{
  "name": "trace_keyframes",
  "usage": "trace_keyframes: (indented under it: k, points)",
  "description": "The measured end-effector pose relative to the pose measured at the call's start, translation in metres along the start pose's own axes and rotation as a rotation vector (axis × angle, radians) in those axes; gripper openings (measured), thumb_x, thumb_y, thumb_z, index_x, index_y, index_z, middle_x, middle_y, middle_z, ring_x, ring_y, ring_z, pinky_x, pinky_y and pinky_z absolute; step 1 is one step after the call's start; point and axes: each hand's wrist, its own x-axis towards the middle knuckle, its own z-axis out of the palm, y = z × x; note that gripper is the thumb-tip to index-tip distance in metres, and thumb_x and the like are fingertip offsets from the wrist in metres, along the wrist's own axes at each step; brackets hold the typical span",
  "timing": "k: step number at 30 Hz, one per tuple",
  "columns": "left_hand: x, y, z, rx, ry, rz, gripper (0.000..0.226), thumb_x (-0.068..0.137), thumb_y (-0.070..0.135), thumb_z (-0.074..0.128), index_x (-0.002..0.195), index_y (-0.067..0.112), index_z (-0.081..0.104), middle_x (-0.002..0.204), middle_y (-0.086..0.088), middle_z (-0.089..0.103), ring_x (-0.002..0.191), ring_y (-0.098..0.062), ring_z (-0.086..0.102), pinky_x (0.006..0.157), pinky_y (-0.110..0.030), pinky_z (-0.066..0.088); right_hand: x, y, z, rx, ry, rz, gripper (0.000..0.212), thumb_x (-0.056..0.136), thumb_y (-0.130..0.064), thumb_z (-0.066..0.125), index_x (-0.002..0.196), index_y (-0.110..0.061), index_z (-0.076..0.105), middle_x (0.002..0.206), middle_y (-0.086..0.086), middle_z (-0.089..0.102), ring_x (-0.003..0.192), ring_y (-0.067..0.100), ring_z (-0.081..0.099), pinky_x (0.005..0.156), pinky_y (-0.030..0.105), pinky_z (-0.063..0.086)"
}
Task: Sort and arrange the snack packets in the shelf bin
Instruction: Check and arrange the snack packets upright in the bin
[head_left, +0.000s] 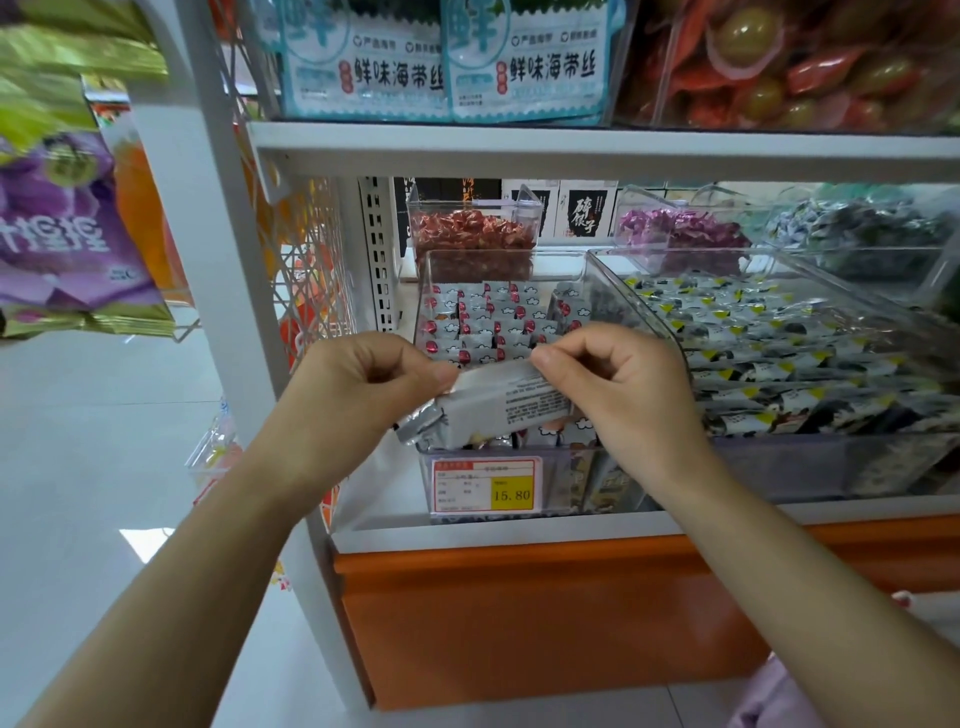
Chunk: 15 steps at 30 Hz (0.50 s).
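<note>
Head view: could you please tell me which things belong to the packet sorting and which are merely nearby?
Job: left hand and right hand, both pinching a grey packet; rowed packets; their clear bin.
Nearby: yellow-marked packets, red sweets, purple sweets, seaweed packs, price label.
</note>
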Motion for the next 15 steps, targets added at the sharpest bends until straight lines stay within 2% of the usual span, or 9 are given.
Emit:
trace_keyframes:
  k: [2,4,6,8,12,15]
  points:
    - [-0.001,0.003,0.001,-0.042,-0.020,-0.001,0.031,0.072,0.044,0.061,0.074,0.014,0.070,0.067,-0.006,0.065,0.055,-0.004,0.055,0.051,-0.010,0.045,0.000,0.002,0.001,-0.012,0.019,0.002,0.014,0.087,-0.017,0.062,0.075,-0.014,0.069,0.069,-0.008,0.066,0.063,0.000,0.060,0.058,0.012,0.044]
    - [-0.002,0.004,0.003,-0.074,-0.073,-0.004,0.035,0.063,0.049,0.062,0.084,0.021,0.068,0.078,-0.001,0.069,0.070,-0.006,0.063,0.062,-0.016,0.052,0.000,0.004,0.001,-0.005,0.036,0.019,0.017,0.088,-0.019,0.061,0.076,-0.011,0.069,0.067,-0.004,0.065,0.061,0.002,0.058,0.058,0.013,0.043]
    - [-0.003,0.002,0.006,-0.007,-0.101,0.008,0.038,0.060,0.047,0.068,0.094,0.030,0.064,0.093,0.005,0.067,0.089,-0.007,0.063,0.077,-0.024,0.054,0.001,0.005,0.000,0.008,0.040,0.045,0.018,0.088,-0.021,0.061,0.076,-0.010,0.070,0.066,-0.001,0.066,0.060,0.005,0.059,0.058,0.018,0.045]
    - [-0.003,0.000,0.009,0.052,-0.091,0.028,0.034,0.067,0.036,0.073,0.098,0.035,0.060,0.101,0.010,0.064,0.097,-0.003,0.059,0.083,-0.026,0.052,0.003,0.006,-0.003,0.032,0.003,0.089,0.017,0.088,-0.020,0.062,0.076,-0.013,0.071,0.067,0.001,0.068,0.061,0.010,0.063,0.057,0.026,0.052]
    - [0.000,-0.002,0.009,0.015,-0.073,0.051,0.028,0.075,0.022,0.071,0.097,0.036,0.060,0.102,0.008,0.064,0.099,-0.002,0.059,0.074,-0.019,0.055,0.010,0.006,-0.014,0.178,-0.146,0.203,0.014,0.085,-0.017,0.063,0.074,-0.016,0.071,0.073,0.002,0.071,0.066,0.020,0.068,0.051,0.028,0.057]
    - [0.001,-0.001,0.010,-0.028,-0.078,0.061,0.027,0.078,0.019,0.069,0.096,0.036,0.060,0.101,0.008,0.065,0.097,-0.002,0.060,0.072,-0.015,0.054,0.016,0.006,-0.021,0.253,-0.212,0.248,0.011,0.073,-0.026,0.065,0.072,-0.017,0.072,0.078,0.003,0.072,0.071,0.026,0.069,0.050,0.027,0.057]
